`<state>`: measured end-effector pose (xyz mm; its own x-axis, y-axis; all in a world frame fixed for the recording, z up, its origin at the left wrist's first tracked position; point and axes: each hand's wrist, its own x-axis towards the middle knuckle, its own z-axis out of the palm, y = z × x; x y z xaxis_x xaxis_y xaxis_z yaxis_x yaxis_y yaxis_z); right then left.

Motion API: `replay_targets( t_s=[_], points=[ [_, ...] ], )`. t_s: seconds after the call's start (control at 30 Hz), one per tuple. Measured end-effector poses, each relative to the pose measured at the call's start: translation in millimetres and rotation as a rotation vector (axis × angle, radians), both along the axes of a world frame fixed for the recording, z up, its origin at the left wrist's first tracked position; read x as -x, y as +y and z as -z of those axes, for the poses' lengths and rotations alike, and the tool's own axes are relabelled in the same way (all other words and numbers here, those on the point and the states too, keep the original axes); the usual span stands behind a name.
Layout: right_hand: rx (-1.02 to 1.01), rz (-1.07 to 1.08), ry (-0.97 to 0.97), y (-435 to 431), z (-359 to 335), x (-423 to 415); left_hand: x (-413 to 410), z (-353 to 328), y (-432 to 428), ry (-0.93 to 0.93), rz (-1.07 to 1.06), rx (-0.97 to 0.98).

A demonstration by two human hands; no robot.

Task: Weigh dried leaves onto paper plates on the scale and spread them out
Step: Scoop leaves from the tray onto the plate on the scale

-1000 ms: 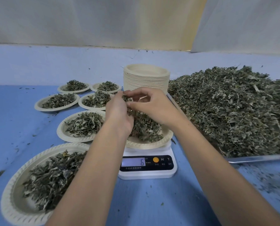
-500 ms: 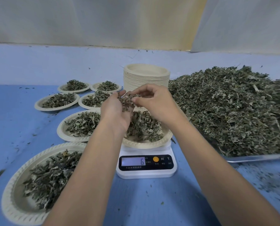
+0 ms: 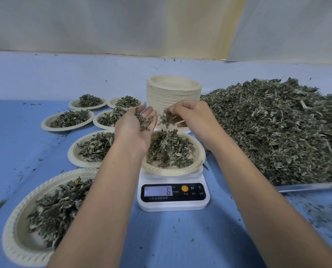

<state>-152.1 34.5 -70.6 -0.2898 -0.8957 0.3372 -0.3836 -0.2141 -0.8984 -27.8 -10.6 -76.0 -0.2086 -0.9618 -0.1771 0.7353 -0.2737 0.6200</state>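
Observation:
A paper plate [image 3: 197, 163] heaped with dried leaves [image 3: 169, 149] sits on the white digital scale [image 3: 173, 194], whose display reads 6. Above the plate's far side, my left hand [image 3: 136, 128] is palm-up with straight fingers and carries a small clump of leaves. To its right, my right hand [image 3: 192, 115] pinches a tuft of dried leaves [image 3: 166, 118] between thumb and fingertips. Both hands hover above the plate without touching it.
A tall stack of empty paper plates [image 3: 174, 93] stands behind the scale. A big pile of dried leaves [image 3: 277, 128] fills a metal tray [image 3: 308, 187] on the right. Several filled plates [image 3: 25, 225] lie on the blue table at the left.
Both hands have lifted off the leaves on the scale plate and moved apart. The left palm has turned upward and the right hand has pulled a tuft away. The scale still reads 6.

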Motion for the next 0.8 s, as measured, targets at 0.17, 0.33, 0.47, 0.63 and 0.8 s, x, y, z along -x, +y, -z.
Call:
replay_targets(
  t_s=[0.17,0.33,0.47,0.63,0.8],
  points=[
    [0.004,-0.018,0.022,1,1,0,-1,0,0,0.001,0.006,0.000],
    [0.013,-0.010,0.064,0,2,0,2,1,1,0.007,0.018,-0.002],
    [0.019,-0.029,0.097,-4,4,-4,6,-1,4,0.023,0.048,0.038],
    [0.068,-0.067,0.127,-3,7,-8,10,-2,8,-0.072,0.036,0.058],
    [0.057,-0.098,0.129,-2,6,-8,10,-1,9,-0.078,0.026,0.037]
  ],
)
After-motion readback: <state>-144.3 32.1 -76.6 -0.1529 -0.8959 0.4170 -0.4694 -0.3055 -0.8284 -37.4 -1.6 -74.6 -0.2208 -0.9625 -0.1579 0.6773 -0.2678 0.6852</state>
